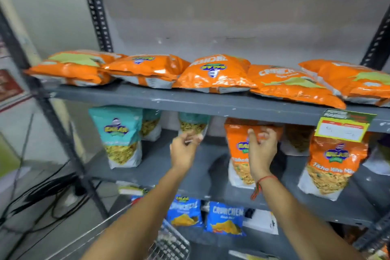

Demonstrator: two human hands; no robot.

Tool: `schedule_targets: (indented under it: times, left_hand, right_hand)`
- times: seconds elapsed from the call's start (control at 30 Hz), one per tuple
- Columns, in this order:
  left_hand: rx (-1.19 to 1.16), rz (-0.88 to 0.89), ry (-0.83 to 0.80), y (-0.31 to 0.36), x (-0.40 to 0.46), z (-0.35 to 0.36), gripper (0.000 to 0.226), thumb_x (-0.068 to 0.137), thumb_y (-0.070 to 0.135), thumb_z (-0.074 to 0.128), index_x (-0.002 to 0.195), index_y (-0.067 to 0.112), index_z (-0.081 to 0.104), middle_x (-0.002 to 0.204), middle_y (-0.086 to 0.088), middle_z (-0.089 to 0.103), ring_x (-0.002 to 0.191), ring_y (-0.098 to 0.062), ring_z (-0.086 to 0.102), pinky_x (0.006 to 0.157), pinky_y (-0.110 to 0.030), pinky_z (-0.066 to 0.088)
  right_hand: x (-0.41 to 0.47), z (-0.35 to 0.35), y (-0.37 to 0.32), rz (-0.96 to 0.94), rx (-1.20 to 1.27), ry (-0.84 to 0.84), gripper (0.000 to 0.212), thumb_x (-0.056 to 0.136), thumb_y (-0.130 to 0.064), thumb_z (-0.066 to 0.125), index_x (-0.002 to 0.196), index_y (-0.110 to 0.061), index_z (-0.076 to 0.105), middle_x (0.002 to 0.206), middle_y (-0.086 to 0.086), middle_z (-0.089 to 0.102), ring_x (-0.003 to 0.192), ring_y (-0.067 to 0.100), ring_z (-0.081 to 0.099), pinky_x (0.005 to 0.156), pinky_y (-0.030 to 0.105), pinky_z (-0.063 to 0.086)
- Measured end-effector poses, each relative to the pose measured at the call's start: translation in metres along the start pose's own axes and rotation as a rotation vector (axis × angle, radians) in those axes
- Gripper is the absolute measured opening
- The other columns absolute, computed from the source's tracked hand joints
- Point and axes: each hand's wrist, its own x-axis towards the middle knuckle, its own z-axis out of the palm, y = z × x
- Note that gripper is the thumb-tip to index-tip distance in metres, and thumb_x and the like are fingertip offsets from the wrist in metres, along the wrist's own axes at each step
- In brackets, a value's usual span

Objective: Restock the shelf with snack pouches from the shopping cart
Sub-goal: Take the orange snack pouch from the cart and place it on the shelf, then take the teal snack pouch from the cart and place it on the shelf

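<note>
Hands both up at the middle shelf (168,160) of a grey metal rack, under the board that carries the flat orange packs (215,74); right hand (261,148) closed on the top edge of an orange pouch (237,154), thumb in front and fingers curled behind, a red thread at the wrist; grip at the top seal likely chosen so the pouch hangs straight and its flat base settles first, label facing out; left hand (184,150) pinches the lower corner of a teal pouch (193,125) set back on that shelf, fingers drawn together on it, probably squaring it into line; motion blur leaves the exact contact uncertain

Orange pouch upright on the middle shelf, directly under the right hand, bottom touching the board; a second orange pouch (333,167) stands to its right, under the yellow price tag (344,129); a larger teal pouch (121,135) stands at the shelf's left end, well apart from the left hand; grouping by colour seems intended, teal left, orange right

Wire shopping cart (168,245) below the shelf, between the forearms; its contents cannot be made out; blue packs (225,217) on the board beneath
</note>
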Motion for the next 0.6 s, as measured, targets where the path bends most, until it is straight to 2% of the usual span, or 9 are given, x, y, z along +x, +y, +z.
schedule_targets:
  times: [0.07, 0.13, 0.23, 0.27, 0.37, 0.43, 0.5, 0.53, 0.6]
  left_hand:
    - [-0.039, 0.034, 0.06, 0.006, -0.007, -0.056, 0.026, 0.077, 0.023, 0.076, 0.102, 0.017, 0.071, 0.09, -0.018, 0.075, 0.064, -0.01, 0.063, 0.074, -0.039, 0.053]
    - [-0.04, 0.061, 0.158, 0.006, -0.015, -0.122, 0.02, 0.079, 0.016, 0.074, 0.098, 0.02, 0.07, 0.084, -0.009, 0.072, 0.063, -0.005, 0.06, 0.071, -0.033, 0.05]
    - [-0.008, 0.027, 0.332, -0.009, -0.034, -0.23, 0.033, 0.077, 0.017, 0.076, 0.108, 0.006, 0.068, 0.083, -0.005, 0.071, 0.066, 0.0, 0.063, 0.068, -0.024, 0.054]
    - [0.01, 0.003, 0.396, -0.018, -0.044, -0.264, 0.034, 0.076, 0.017, 0.077, 0.106, 0.003, 0.068, 0.085, -0.007, 0.072, 0.069, -0.002, 0.063, 0.072, -0.027, 0.056]
    - [0.069, -0.134, 0.535, -0.059, -0.078, -0.348, 0.031, 0.075, 0.017, 0.077, 0.098, -0.003, 0.069, 0.091, -0.025, 0.072, 0.082, -0.018, 0.06, 0.085, -0.051, 0.053]
    - [0.159, -0.276, 0.628, -0.097, -0.109, -0.389, 0.032, 0.072, 0.024, 0.076, 0.089, -0.001, 0.069, 0.081, -0.033, 0.068, 0.079, -0.019, 0.056, 0.079, -0.051, 0.052]
    - [0.301, -0.433, 0.709, -0.135, -0.148, -0.417, 0.027, 0.073, 0.025, 0.077, 0.085, 0.002, 0.071, 0.08, -0.031, 0.07, 0.081, -0.02, 0.063, 0.075, -0.042, 0.052]
    - [0.363, -0.524, 0.728, -0.154, -0.169, -0.425, 0.023, 0.076, 0.023, 0.075, 0.084, 0.001, 0.072, 0.084, -0.029, 0.073, 0.087, -0.026, 0.069, 0.075, -0.041, 0.052]
    - [0.459, -0.738, 0.733, -0.195, -0.211, -0.433, 0.022, 0.08, 0.022, 0.067, 0.079, 0.0, 0.071, 0.085, -0.03, 0.072, 0.088, -0.038, 0.07, 0.074, -0.042, 0.053]
  right_hand:
    - [-0.038, 0.033, -0.025, -0.028, 0.094, -0.122, 0.026, 0.08, -0.03, 0.068, 0.1, -0.026, 0.052, 0.081, 0.004, 0.056, 0.075, 0.028, 0.058, 0.073, 0.039, 0.048]
    - [-0.081, 0.069, -0.048, -0.052, 0.173, -0.268, 0.025, 0.078, -0.032, 0.067, 0.099, -0.027, 0.054, 0.074, -0.004, 0.055, 0.066, 0.011, 0.055, 0.067, 0.025, 0.047]
    - [-0.155, 0.123, -0.07, -0.034, 0.186, -0.566, 0.024, 0.078, -0.03, 0.069, 0.098, -0.03, 0.054, 0.075, -0.002, 0.058, 0.064, 0.009, 0.053, 0.063, 0.018, 0.045]
    - [-0.181, 0.14, -0.071, -0.004, 0.177, -0.689, 0.026, 0.079, -0.026, 0.07, 0.101, -0.027, 0.055, 0.079, 0.002, 0.059, 0.065, 0.009, 0.054, 0.063, 0.016, 0.045]
    - [-0.259, 0.177, -0.052, 0.125, 0.123, -1.047, 0.033, 0.081, -0.009, 0.069, 0.111, -0.011, 0.055, 0.089, 0.01, 0.055, 0.071, 0.011, 0.053, 0.063, 0.009, 0.044]
    - [-0.305, 0.191, -0.026, 0.209, 0.008, -1.268, 0.038, 0.08, -0.006, 0.07, 0.115, -0.006, 0.054, 0.094, 0.01, 0.053, 0.077, 0.014, 0.052, 0.061, 0.005, 0.043]
    - [-0.343, 0.2, 0.01, 0.26, -0.147, -1.479, 0.044, 0.078, -0.001, 0.071, 0.118, 0.0, 0.053, 0.094, 0.011, 0.053, 0.078, 0.014, 0.052, 0.059, 0.004, 0.042]
    - [-0.358, 0.204, 0.033, 0.28, -0.238, -1.567, 0.045, 0.077, 0.002, 0.071, 0.118, 0.002, 0.053, 0.092, 0.011, 0.054, 0.078, 0.013, 0.055, 0.058, 0.006, 0.043]
    - [-0.384, 0.209, 0.081, 0.323, -0.418, -1.746, 0.038, 0.076, 0.012, 0.067, 0.111, 0.003, 0.054, 0.081, 0.005, 0.055, 0.06, -0.004, 0.06, 0.056, 0.008, 0.044]
